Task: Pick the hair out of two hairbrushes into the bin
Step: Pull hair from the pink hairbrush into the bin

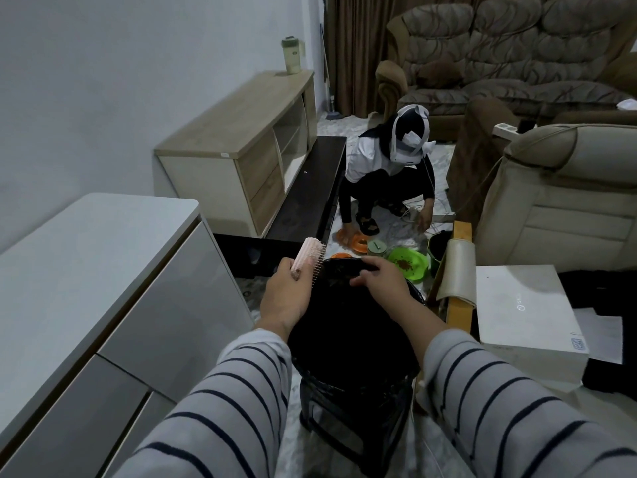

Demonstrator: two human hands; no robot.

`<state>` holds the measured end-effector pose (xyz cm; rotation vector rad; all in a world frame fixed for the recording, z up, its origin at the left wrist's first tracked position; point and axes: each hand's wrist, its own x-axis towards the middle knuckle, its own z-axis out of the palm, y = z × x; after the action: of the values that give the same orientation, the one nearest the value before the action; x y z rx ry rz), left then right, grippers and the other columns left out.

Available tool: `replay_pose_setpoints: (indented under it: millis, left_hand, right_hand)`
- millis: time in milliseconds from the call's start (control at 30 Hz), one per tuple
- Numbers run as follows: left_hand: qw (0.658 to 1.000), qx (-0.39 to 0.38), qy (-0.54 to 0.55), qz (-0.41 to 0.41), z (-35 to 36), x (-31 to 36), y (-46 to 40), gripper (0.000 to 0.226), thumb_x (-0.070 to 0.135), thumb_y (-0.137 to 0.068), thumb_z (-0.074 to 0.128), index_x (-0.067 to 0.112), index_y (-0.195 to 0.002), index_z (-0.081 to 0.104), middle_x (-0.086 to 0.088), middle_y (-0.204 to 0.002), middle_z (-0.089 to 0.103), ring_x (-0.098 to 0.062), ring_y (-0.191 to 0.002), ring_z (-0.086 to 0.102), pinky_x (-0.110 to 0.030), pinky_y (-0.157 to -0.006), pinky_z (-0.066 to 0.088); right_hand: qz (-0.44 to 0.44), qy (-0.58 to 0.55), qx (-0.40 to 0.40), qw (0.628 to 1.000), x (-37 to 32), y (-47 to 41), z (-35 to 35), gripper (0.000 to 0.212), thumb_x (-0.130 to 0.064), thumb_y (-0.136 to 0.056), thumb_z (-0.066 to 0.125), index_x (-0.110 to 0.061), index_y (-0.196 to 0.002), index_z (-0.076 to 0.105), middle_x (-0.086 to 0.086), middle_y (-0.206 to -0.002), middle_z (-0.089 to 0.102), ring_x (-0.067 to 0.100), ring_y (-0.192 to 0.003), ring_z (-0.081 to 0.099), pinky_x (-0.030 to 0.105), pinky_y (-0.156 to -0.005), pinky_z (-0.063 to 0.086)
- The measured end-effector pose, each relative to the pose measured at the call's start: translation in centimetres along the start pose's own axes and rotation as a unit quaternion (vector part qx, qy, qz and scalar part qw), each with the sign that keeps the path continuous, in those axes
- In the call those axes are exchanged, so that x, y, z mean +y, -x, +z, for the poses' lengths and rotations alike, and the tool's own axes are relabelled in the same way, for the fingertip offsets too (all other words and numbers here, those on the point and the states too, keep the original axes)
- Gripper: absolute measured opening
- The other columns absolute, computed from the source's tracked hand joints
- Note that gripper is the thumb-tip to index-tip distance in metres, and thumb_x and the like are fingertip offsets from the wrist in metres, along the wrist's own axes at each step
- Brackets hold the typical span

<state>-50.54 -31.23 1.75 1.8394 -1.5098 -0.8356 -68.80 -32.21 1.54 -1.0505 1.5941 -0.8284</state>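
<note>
Two striped sleeves reach forward over a black bin [348,339] that stands on the floor between a white cabinet [103,270] to the left and a white box [527,305] to the right. The bin's left side lies near the cabinet's front edge, with a narrow strip of floor between them; on the right a cushioned chair arm [455,274] stands just beside the bin's rim. Beyond the bin the floor is crowded: a green bowl [410,262], orange dishes [358,241] and a crouching person [386,177] occupy the space ahead, with a dark low table [310,191] and a wooden TV stand [241,150] along the left wall.

The left hand [286,298] is closed around the handle of a pink brush [308,255], held over the bin's far-left rim. The brush's long axis runs up and away from the hand, tilted slightly rightward; its head points away from the viewer, and the bristles face right, toward the bin opening.

The right hand [379,279] rests at the bin's far rim, fingers curled loosely over a dark object [348,265] there; whether it grips that object cannot be told. The two hands are near but apart.
</note>
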Motion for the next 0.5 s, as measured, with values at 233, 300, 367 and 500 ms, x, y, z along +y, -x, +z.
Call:
replay_pose_setpoints:
  millis: [233,300,367,500]
  left_hand:
    - [1.0,0.0,-0.005,0.006,-0.1,-0.1,0.1,0.04,0.064,-0.088,0.041,0.025,-0.088,0.05,-0.003,-0.09,0.064,-0.024,-0.083,0.062,-0.042,-0.08,0.052]
    - [1.0,-0.007,-0.01,0.009,-0.1,0.0,0.1,0.041,0.066,-0.086,0.041,0.027,-0.087,0.051,-0.002,-0.088,0.064,-0.024,-0.083,0.062,-0.042,-0.08,0.052]
    - [1.0,-0.017,-0.018,0.014,0.0,0.1,0.2,0.042,0.068,-0.085,0.04,0.028,-0.089,0.052,-0.002,-0.088,0.065,-0.025,-0.084,0.063,-0.041,-0.079,0.052]
    - [0.999,-0.02,-0.037,0.034,0.1,0.3,0.5,0.038,0.063,-0.089,0.04,0.027,-0.095,0.053,-0.002,-0.091,0.066,-0.025,-0.087,0.064,-0.04,-0.08,0.051]
  right_hand:
    - [-0.096,0.279,0.049,0.954,-0.5,0.5,1.0,0.024,-0.012,-0.077,0.064,-0.027,-0.088,0.049,0.007,-0.118,0.042,0.029,-0.118,0.04,0.053,-0.105,0.035]
    - [-0.103,0.144,0.017,0.984,-1.0,0.2,1.8,0.029,-0.006,-0.079,0.055,-0.024,-0.099,0.045,0.008,-0.118,0.044,0.028,-0.115,0.047,0.044,-0.102,0.04]
    - [-0.054,-0.05,-0.022,0.997,-1.8,0.1,2.6,0.033,-0.005,-0.087,0.048,-0.02,-0.116,0.041,0.01,-0.123,0.05,0.024,-0.104,0.055,0.033,-0.09,0.044]
    - [0.044,-0.137,-0.106,0.984,-2.4,0.5,3.4,0.04,-0.021,-0.1,0.032,-0.027,-0.138,0.024,0.013,-0.103,0.061,0.016,-0.057,0.055,0.025,-0.055,0.042]
